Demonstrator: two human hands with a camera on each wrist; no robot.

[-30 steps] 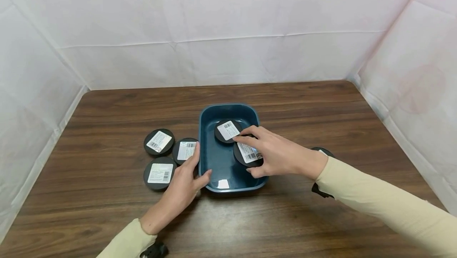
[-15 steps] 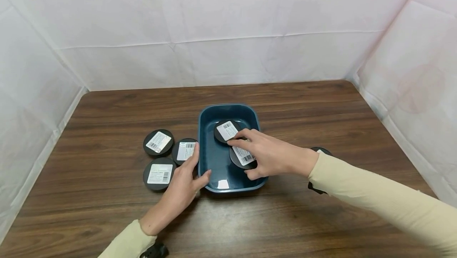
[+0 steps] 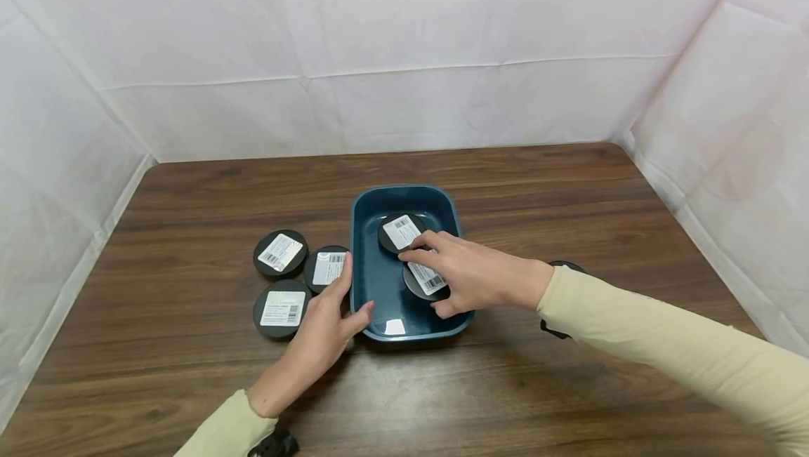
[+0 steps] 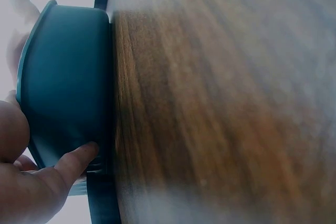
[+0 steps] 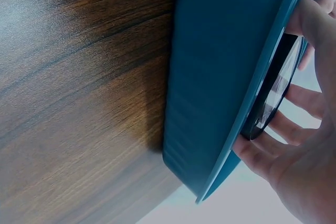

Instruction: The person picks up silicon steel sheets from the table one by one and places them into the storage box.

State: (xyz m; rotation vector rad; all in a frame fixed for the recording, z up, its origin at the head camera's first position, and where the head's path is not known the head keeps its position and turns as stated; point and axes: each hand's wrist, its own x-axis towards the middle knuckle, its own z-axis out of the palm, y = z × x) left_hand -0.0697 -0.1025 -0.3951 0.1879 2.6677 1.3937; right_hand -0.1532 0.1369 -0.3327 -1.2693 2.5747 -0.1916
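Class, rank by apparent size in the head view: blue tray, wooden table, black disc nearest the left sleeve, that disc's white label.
1. Wooden table
2. Blue tray
3. Black disc
4. White label

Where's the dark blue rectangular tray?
In the head view, the left hand grips the tray on the brown table, right of three round black discs.

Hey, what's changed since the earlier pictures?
The right hand, still gripping a white-labelled round black disc, moved left and slightly nearer. The left hand stayed holding the glossy rectangular dark-blue tray, and the three similar discs to its left stayed put.
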